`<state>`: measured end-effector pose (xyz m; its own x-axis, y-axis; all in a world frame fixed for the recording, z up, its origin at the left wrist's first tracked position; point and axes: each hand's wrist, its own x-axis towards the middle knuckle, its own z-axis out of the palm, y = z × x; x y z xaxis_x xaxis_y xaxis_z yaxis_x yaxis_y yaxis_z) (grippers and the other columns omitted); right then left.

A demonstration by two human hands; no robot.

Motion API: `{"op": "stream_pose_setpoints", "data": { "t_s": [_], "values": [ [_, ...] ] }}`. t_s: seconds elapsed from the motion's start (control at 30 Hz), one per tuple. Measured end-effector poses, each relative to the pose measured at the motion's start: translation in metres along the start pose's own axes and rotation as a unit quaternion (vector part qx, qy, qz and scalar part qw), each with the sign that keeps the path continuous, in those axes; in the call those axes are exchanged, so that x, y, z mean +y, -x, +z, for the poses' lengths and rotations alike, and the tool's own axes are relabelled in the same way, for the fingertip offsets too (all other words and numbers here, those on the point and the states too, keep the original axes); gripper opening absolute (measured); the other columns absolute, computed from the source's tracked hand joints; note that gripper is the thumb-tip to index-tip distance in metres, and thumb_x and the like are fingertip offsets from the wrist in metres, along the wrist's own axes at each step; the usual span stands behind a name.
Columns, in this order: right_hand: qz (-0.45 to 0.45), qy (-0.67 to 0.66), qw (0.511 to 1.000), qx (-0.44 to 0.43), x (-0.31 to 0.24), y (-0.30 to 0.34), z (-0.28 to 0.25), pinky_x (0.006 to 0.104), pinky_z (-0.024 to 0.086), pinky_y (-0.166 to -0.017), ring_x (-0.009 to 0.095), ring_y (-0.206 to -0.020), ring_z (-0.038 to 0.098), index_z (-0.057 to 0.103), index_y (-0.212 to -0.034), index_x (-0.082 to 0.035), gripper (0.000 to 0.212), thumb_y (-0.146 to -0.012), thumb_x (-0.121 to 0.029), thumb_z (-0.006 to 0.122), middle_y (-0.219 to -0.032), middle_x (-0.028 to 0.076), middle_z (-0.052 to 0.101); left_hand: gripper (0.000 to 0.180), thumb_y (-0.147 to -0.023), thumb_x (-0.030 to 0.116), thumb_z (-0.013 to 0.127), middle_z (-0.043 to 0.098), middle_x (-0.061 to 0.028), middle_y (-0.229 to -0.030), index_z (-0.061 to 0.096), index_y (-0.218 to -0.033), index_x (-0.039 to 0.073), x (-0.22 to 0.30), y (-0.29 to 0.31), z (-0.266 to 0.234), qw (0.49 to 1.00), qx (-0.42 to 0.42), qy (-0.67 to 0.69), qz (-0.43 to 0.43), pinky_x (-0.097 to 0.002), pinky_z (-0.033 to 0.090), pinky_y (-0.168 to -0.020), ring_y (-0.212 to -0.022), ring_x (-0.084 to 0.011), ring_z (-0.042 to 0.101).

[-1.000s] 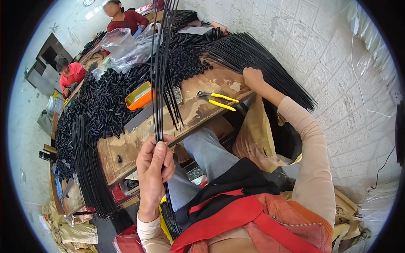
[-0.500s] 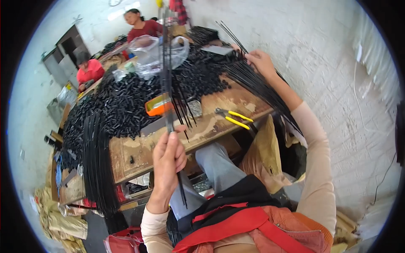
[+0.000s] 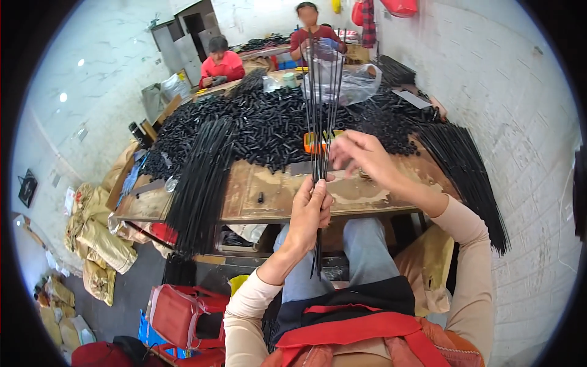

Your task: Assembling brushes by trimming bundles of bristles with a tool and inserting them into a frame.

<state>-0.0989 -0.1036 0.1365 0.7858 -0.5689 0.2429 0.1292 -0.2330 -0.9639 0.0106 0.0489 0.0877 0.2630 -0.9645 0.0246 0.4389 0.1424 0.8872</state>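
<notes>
My left hand [image 3: 310,211] is closed around the lower part of several thin black rods [image 3: 316,110]. They stand nearly upright above the table's front edge, their upper ends spread apart and their lower ends hanging over my lap. Just right of the rods is my right hand [image 3: 362,156], its fingers apart and slightly blurred, with nothing visible in them. Behind the rods, an orange container [image 3: 313,144] is partly hidden. A thick bundle of black rods [image 3: 199,183] lies across the table's left part, and another bundle [image 3: 461,171] lies at the right edge.
A heap of short black tubes [image 3: 263,125] covers the far part of the wooden table [image 3: 257,196]. A clear plastic bag [image 3: 354,85] rests on it. Two people [image 3: 221,64] work beyond the heap. A red chair [image 3: 177,312] and tan sacks [image 3: 98,238] are at the lower left.
My right hand has come from the right-hand bundle to beside the rods in my left hand. The view has swung left, and the yellow-handled pliers no longer show.
</notes>
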Motion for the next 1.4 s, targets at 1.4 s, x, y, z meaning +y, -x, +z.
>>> {"op": "stream_pose_setpoints", "data": {
  "t_s": [1.4],
  "values": [
    [-0.16,0.183,0.968,-0.066,-0.072,-0.03,0.026,0.0253,0.052,-0.076,0.011,-0.088,0.063,0.064,-0.104,0.004,0.027,-0.099,-0.021,0.054,-0.097,0.008,0.067,0.015,-0.103,0.019,0.049,0.043,0.0052,-0.07,0.051,-0.111,0.008,-0.017,0.003,0.001,0.998,0.016,-0.063,0.013,-0.0184,0.023,-0.04,-0.047,-0.0014,0.031]
  ]
}}
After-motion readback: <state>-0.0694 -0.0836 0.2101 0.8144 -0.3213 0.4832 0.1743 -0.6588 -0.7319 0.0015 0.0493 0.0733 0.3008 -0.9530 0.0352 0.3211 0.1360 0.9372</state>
